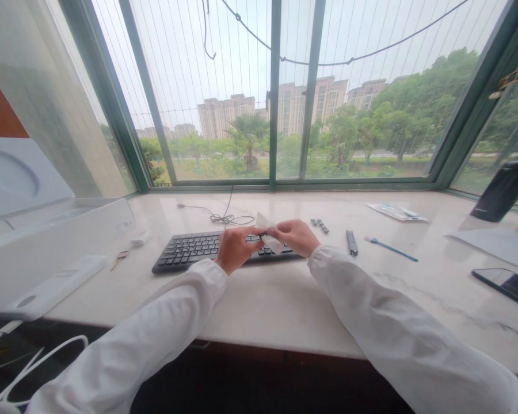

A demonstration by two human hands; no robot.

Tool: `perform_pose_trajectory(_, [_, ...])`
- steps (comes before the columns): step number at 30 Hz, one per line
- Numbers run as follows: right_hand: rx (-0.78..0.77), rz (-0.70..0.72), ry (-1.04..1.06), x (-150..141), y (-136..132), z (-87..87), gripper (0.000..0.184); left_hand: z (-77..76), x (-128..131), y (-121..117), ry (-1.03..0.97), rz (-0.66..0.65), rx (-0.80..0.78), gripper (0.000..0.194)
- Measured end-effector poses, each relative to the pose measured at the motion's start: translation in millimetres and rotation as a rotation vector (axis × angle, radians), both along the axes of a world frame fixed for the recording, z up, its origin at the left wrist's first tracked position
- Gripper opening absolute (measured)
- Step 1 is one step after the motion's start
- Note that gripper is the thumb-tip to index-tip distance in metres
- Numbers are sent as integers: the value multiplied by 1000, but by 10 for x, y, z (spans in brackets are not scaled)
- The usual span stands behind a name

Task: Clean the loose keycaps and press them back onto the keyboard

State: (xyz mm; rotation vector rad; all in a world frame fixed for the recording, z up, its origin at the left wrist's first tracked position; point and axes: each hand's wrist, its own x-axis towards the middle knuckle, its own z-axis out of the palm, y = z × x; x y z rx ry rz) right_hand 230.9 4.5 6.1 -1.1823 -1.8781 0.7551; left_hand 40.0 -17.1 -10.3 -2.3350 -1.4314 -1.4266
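Left hand (237, 248) and right hand (294, 237) were closed, pinching a white tissue (264, 223) just above a black keyboard (190, 251) on the marble desk (285, 299).

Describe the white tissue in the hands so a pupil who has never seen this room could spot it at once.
Start at the green-framed window, drop to the black keyboard on the white marble sill below it. Over the keys, the left hand and right hand pinch a crumpled white tissue, the only thing there held in both hands.
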Motion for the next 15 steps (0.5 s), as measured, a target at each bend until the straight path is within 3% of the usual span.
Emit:
perform_pose_trajectory(5, [61,-51,-2,-3,15,5,45,37,19,-19,6,12,-20,22])
perform_pose_trajectory(15, [-101,161,301,22,55,-17,48,102,15,-54,-20,23,28,23])
